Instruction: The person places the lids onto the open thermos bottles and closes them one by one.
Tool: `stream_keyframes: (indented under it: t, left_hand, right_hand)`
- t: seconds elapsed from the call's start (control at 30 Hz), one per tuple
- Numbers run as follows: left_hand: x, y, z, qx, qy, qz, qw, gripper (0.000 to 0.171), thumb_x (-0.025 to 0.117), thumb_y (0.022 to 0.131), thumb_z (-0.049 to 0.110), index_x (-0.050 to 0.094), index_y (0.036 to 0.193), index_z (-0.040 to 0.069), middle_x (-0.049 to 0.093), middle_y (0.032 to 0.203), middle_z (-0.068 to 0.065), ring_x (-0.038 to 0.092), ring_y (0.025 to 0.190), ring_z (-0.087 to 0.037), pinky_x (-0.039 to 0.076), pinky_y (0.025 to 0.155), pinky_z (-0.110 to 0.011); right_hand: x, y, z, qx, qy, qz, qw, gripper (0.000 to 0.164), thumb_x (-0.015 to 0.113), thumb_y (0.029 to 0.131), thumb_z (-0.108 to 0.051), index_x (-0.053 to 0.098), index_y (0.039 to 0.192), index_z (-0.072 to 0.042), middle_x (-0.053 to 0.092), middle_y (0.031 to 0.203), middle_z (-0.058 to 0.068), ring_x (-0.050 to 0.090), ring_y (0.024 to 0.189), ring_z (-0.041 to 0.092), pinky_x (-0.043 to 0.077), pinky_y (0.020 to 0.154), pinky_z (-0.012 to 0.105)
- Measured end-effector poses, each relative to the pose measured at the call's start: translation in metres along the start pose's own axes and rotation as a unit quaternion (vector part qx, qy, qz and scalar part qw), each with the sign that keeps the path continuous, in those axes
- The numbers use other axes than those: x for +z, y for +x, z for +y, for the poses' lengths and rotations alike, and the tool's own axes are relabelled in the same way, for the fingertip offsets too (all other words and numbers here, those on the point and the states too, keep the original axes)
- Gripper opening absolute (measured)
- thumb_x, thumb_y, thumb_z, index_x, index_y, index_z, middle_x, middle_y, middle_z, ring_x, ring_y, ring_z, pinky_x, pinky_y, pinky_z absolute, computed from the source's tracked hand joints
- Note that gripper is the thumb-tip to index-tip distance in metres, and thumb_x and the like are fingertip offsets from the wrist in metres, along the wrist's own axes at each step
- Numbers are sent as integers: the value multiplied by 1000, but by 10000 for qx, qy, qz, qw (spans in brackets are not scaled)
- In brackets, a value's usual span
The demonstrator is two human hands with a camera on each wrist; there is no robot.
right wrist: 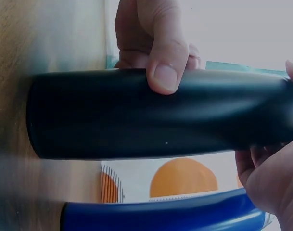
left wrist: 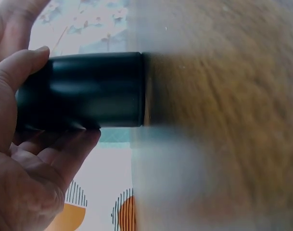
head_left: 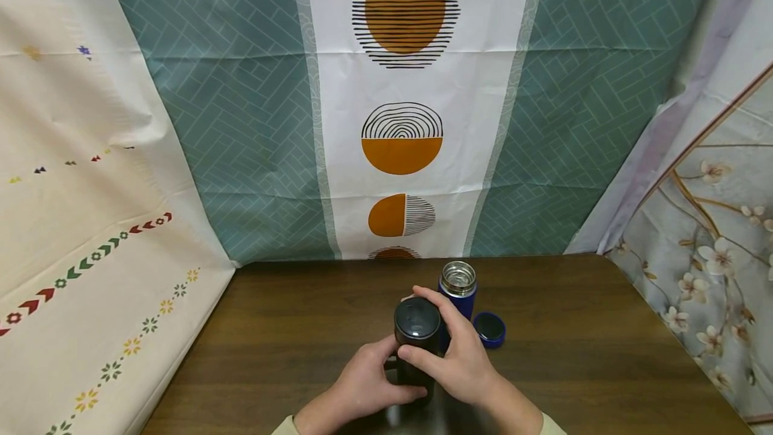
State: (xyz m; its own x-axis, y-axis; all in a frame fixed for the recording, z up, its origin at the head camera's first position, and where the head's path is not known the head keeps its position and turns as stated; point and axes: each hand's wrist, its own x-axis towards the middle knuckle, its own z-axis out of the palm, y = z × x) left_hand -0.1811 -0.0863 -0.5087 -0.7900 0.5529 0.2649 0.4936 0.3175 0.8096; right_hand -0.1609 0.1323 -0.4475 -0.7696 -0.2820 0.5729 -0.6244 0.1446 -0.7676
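A black vacuum bottle (head_left: 415, 327) stands upright at the table's front middle. The left hand (head_left: 373, 376) grips its body low down; in the right wrist view the left thumb (right wrist: 166, 72) lies across the black side. Up at the bottle's top, my right hand (head_left: 455, 354) holds the lid end between thumb and fingers. Behind it is a blue vacuum bottle (head_left: 460, 302) with its steel mouth uncovered, partly hidden by the right hand. A blue-rimmed lid with a dark top (head_left: 489, 329) lies on the table to the right of the blue bottle.
The brown wooden table (head_left: 290, 314) extends to both sides of the bottles. A patterned green and white cloth (head_left: 241, 119) hangs along its back edge. Cream cloth (head_left: 90, 254) borders the left, and a floral cloth (head_left: 712, 287) the right.
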Motion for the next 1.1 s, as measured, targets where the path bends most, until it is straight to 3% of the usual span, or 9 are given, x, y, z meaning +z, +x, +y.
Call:
stream_keyframes:
  t: [0.23,0.47,0.67,0.87,1.1]
  left_hand:
    - [-2,0,-1,1,-203,-208,9996,73,97,90,35,62,154,31,73,141,10,71,124,-11,61,100,-36]
    - [-2,-1,-1,85,-201,-288,9993,69,97,89,29,64,150,30,74,137,11,70,125,-11,61,100,-37]
    - [-4,-1,-2,24,-309,-433,9986,71,96,90,27,62,152,29,73,136,12,69,126,-11,60,103,-38]
    - [-5,-2,-2,-2,-448,-544,9975,74,95,91,27,59,156,31,71,142,11,67,130,-12,58,106,-38]
    - [-6,-2,-2,-90,-595,-678,9959,76,94,92,28,57,158,32,70,144,11,66,132,-12,56,110,-39]
  right_hand:
    - [-6,1,6,-440,546,-514,9962,84,81,95,6,42,168,-11,65,150,19,67,132,40,52,115,37]
    - [-15,3,8,-511,653,-900,9925,89,79,95,5,36,172,-11,64,154,17,62,138,43,41,124,37]
    - [-19,5,7,-540,957,-1121,9876,87,76,96,8,36,172,-8,62,155,21,62,138,46,47,121,39]
    - [-22,6,8,-678,924,-1238,9857,87,77,95,8,36,171,-6,63,154,20,63,137,46,47,122,40]
    - [-24,7,7,-372,1035,-1260,9859,83,79,96,7,42,169,-9,65,153,18,64,136,48,49,120,40]
